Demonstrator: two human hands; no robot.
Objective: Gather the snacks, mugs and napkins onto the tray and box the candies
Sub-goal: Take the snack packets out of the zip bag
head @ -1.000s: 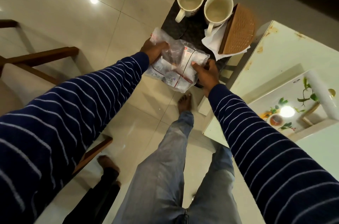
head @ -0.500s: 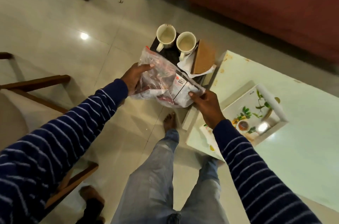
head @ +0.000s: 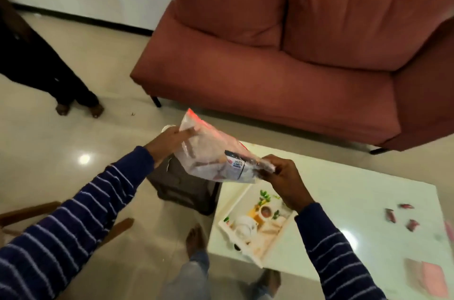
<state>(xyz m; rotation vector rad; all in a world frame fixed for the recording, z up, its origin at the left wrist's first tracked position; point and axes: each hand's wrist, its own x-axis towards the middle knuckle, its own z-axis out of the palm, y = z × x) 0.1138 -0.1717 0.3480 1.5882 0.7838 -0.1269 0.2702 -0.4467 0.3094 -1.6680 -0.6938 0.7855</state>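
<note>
- Holding the clear snack bag [head: 216, 154] in the air between my two hands, above the gap between the dark stool [head: 183, 185] and the white worktop [head: 356, 191]; it is over neither the tray nor any resting place yet.
- My left hand [head: 169, 143] pinches the bag's upper corner near the red seal strip, fingers fairly straight along the plastic; my right hand [head: 282, 175] is curled round the lower end beside the printed peanut label. Both hands are clamped on the bag, well apart from each other.
- Below my right hand lies the white flower-patterned tray [head: 258, 226] on the near corner of the worktop. It looks unloaded, as far as I can tell; the bag hides part of it.
- Judging progress: early. No snack is on the tray yet. A pale rim [head: 168, 127] peeks out behind my left hand, perhaps a mug on the stool, but I cannot be sure; napkins I cannot make out.
- Small dark-red wrapped candies [head: 400, 216] lie loose on the far right of the worktop, unboxed, with something pink [head: 432, 277] near the lower right edge; too blurred to name.
- Next, I reckon, the bag wants lowering onto the tray.
- Beyond stand a red sofa [head: 282, 53] and another person's feet [head: 78, 109] on the floor.
</note>
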